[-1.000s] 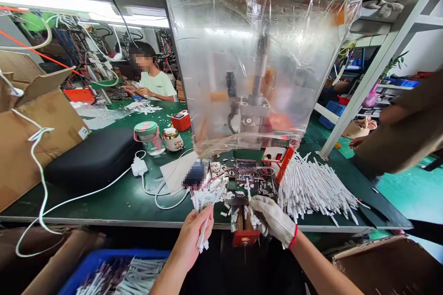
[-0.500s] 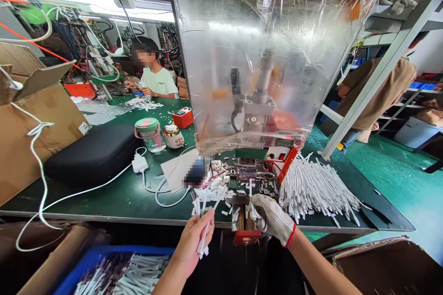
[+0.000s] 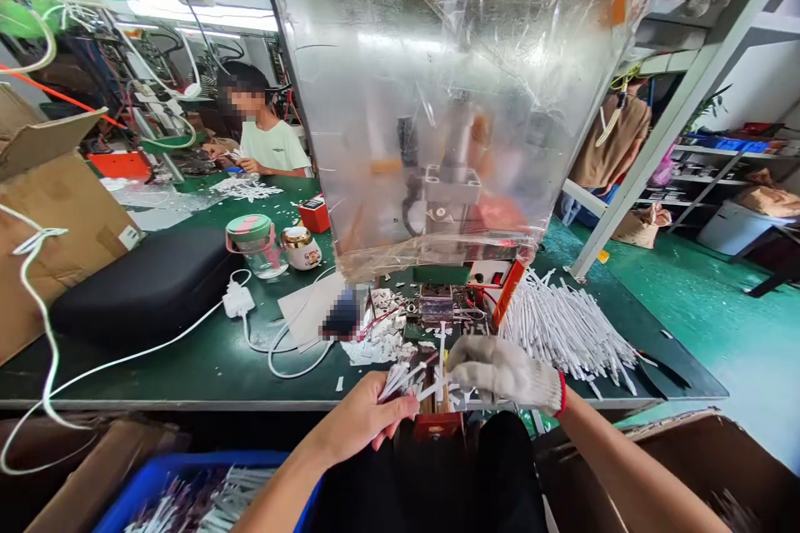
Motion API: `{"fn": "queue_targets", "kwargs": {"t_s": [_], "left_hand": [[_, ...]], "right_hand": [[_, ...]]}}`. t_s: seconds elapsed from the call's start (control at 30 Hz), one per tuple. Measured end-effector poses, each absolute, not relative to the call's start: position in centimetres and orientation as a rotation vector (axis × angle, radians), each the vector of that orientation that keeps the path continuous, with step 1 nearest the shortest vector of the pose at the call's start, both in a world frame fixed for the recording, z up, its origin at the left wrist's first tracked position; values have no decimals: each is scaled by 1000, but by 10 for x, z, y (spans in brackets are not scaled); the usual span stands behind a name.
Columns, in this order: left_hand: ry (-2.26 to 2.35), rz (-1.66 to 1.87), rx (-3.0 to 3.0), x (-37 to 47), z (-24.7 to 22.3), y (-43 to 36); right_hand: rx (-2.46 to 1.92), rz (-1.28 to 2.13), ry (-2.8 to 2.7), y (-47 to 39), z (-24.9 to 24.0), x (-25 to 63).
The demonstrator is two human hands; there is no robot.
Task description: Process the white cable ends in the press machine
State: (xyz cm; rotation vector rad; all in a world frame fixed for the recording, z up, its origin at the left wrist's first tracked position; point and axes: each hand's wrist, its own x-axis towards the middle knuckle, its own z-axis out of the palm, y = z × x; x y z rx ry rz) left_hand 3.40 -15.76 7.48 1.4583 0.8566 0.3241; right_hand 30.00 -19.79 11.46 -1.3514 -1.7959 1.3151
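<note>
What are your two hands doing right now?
Left hand: closed on a bunch of white strips.
Right hand, gloved: fingers curled beside the strips; I can't tell if it grips one.

- My left hand (image 3: pixel 368 420) is bare; its fingers and thumb are uncovered, and I see the back of it free of cloth; my left forearm (image 3: pixel 281 470) is bare too, down to the lower edge of the view.
- My right hand (image 3: pixel 493 366) wears an off-white knitted glove (image 3: pixel 522 375); the fabric looks soft and slightly greyed over the fingers; the cuff (image 3: pixel 548 387) is ribbed, and a thin bright red band (image 3: pixel 562 394) edges it at my wrist.
- My right forearm (image 3: pixel 625 462) is bare beyond that band.
- Over my legs I wear black clothing (image 3: pixel 509 466); it looks plain, its details lost in shadow.
</note>
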Motion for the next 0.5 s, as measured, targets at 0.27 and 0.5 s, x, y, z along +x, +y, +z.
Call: {"fn": "queue_targets", "kwargs": {"t_s": [0.27, 0.5], "left_hand": [[740, 150, 1335, 23, 65, -154], [865, 665, 843, 27, 48, -137]], "right_hand": [[-1483, 1435, -1595, -250, 122, 322], [-2257, 449, -1088, -240, 97, 453]]}}
